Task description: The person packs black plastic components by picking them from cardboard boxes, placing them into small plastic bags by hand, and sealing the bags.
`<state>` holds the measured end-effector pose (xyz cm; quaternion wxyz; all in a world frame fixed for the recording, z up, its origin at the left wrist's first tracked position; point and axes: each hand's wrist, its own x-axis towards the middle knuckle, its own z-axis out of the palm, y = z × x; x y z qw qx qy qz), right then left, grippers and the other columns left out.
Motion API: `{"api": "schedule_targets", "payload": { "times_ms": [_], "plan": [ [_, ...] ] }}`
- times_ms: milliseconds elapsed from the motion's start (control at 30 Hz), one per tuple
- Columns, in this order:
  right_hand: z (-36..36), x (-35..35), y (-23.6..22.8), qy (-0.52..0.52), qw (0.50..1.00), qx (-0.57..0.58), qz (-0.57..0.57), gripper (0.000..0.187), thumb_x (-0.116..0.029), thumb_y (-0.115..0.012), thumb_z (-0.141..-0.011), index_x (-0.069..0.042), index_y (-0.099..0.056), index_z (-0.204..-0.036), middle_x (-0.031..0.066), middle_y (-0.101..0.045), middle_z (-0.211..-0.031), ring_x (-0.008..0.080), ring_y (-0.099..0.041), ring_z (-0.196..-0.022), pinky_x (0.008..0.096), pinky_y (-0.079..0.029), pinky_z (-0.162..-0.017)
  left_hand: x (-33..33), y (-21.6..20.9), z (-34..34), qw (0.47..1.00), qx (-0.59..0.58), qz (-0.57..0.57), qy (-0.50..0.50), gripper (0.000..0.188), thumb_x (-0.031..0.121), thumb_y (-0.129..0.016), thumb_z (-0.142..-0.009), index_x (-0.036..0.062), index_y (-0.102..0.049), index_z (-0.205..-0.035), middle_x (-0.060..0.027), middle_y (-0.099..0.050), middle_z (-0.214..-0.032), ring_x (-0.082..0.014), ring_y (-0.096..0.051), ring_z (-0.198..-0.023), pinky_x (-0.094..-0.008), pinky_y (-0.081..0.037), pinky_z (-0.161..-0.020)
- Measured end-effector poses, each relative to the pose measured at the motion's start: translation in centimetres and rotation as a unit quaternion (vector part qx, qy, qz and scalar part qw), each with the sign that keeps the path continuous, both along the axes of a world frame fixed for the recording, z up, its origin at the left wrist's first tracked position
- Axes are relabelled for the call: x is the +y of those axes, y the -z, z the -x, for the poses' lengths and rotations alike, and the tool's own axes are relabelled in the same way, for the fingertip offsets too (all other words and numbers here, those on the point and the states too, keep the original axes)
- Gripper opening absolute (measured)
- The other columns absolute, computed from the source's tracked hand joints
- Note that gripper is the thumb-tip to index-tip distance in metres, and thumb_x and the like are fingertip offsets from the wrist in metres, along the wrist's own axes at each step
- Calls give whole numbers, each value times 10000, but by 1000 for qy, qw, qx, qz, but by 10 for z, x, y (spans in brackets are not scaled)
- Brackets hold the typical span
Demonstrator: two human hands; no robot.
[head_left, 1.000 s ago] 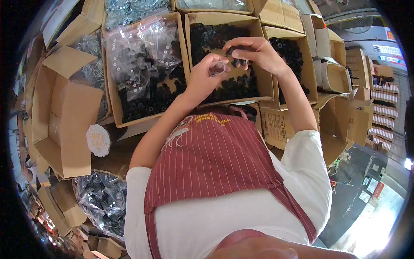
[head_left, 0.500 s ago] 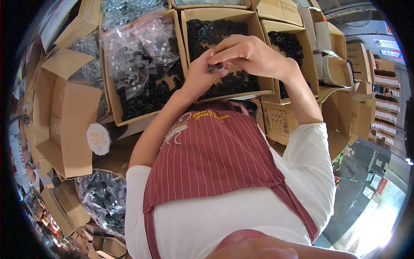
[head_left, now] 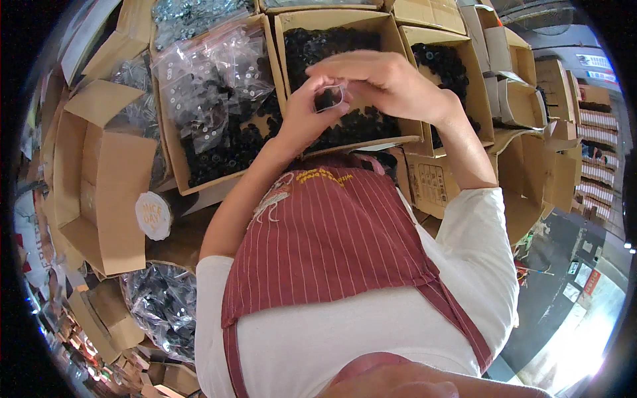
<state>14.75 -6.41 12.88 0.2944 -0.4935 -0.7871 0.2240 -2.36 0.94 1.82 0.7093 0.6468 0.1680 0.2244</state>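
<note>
Clear plastic bag [head_left: 343, 97], mouth open and unsealed, sits in the left hand [head_left: 304, 116], its grip closed around the bag, above the middle carton [head_left: 365, 146]; the right hand [head_left: 398, 83] curls beside the opening, whether grasping anything I cannot tell. Loose black parts [head_left: 368, 127] remain below; bagged pieces [head_left: 219, 83] lie in the carton to the left.

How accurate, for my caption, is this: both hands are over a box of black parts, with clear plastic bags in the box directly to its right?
One side is wrong: in the head view, the clear plastic bags lie in the box directly to the left. The left hand and right hand are over the box of black parts.
</note>
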Motion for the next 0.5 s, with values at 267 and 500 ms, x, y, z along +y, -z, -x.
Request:
{"api": "schedule_targets", "payload": {
  "times_ms": [267,500],
  "plan": [
    [-155,-49,70,463,875,-139,-20,242,-188,-657,-906,-65,-679,-1113,74,-718,-1021,197,-699,-917,323,-545,-814,-6,-18,2,988,-71,-127,-56,348,-86,-652,-821,22,-581,-1144,-57,-648,-975,-148,-641,-971,-311,-484,-928],
    [-148,-90,95,436,786,-53,435,903,-593,-776,-723,-54,-493,-1389,249,-525,-1367,371,-598,-1147,475,-563,-790,-4,-3,1,988,-5,-135,-76,326,-29,-660,-867,23,-584,-1180,-44,-634,-993,-140,-617,-954,-296,-484,-896]
  ]
}}
